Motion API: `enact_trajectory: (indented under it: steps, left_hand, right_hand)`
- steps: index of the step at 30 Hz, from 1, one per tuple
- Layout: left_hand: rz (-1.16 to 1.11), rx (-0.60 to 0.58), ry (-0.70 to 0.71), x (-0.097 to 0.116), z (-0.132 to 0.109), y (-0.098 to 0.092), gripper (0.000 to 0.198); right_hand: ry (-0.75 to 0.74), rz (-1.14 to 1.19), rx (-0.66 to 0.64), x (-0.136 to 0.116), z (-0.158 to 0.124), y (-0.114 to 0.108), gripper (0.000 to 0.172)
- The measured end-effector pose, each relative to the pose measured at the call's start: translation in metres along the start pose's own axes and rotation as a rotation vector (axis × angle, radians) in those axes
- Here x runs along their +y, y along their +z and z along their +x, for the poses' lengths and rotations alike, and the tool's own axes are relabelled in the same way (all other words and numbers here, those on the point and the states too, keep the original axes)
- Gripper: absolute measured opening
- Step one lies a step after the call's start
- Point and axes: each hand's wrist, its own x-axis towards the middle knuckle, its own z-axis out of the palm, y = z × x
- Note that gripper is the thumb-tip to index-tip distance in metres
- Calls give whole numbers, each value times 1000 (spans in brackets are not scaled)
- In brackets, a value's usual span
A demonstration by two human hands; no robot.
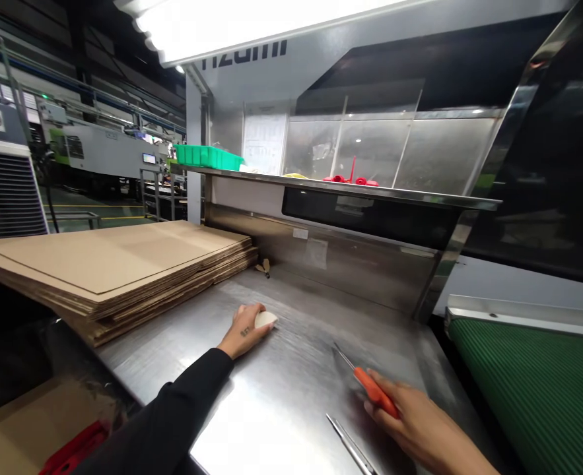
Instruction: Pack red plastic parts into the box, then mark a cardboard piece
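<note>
Worker's left hand (pixel 244 331), fingers closed around pale block (pixel 266 319), at middle of metal worktop (pixel 286 376). Right hand (pixel 412 415), fingers wrapped around handle of orange-handled tool (pixel 374 390), thin shaft angled toward block; whether tip touches worktop, cannot tell. Slim silver tool (pixel 349 443) lies near right hand. Cardboard stack (pixel 123 257) at left; green conveyor belt (pixel 533 382) at right; green tray (pixel 206 157) on shelf (pixel 420 196) above.

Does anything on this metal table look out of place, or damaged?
The cardboard stack looks untidy: its edges do not line up. Near its far right corner lies a small brown thing, seemingly stray, though I cannot tell what it is. I see no spill or clear damage.
</note>
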Motion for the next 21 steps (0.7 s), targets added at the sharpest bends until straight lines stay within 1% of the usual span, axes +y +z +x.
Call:
enact_trajectory:
  steps: [2, 3, 6, 10, 13, 16, 19, 21]
  left_hand:
    - [23, -8, 8, -1, 0, 1, 31]
    - [35, -10, 13, -2, 1, 2, 31]
    - [72, -13, 19, -4, 1, 4, 33]
    - [113, -34, 21, -5, 0, 5, 35]
    - [132, -51, 20, -6, -2, 6, 36]
    - [141, -55, 8, -6, -2, 6, 35]
    - [142, -60, -3, -6, -1, 6, 34]
    - [138, -72, -10, -5, 1, 5, 34]
  right_hand:
    - [-13, 28, -67, -8, -1, -1, 57]
    - [-18, 41, -81, -12, -2, -1, 58]
    - [-28, 41, -100, -23, -3, 0, 58]
    - [-19, -17, -118, -38, -4, 0, 58]
    - [4, -32, -126, -44, -3, 0, 58]
    - [130, -66, -116, -41, 1, -1, 61]
    - [263, -151, -83, -29, 7, -3, 58]
    - [307, -184, -43, -20, 9, -6, 56]
